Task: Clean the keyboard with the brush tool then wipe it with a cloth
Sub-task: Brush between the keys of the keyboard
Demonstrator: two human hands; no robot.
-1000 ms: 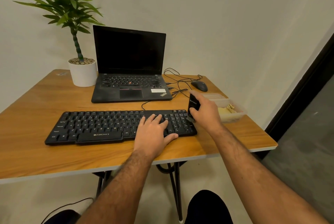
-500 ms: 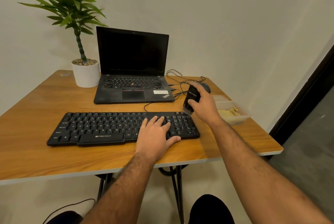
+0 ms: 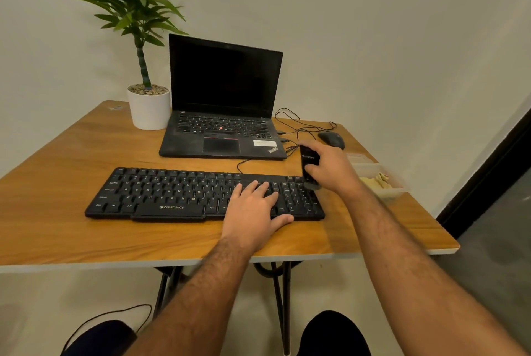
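back over the keyboard's (image 3: pixel 201 193) right end drops the right hand (image 3: pixel 333 167), gripping the brush tool (image 3: pixel 309 161); left hand (image 3: pixel 253 209) rests flat, steadying it as brushing continues.

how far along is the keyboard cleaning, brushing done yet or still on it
Nothing looks finished. In hand: the right hand grips the black brush tool over the right end of the keyboard, while the left hand rests flat on the keys. Left: wiping; the yellowish cloth sits untouched in the clear container.
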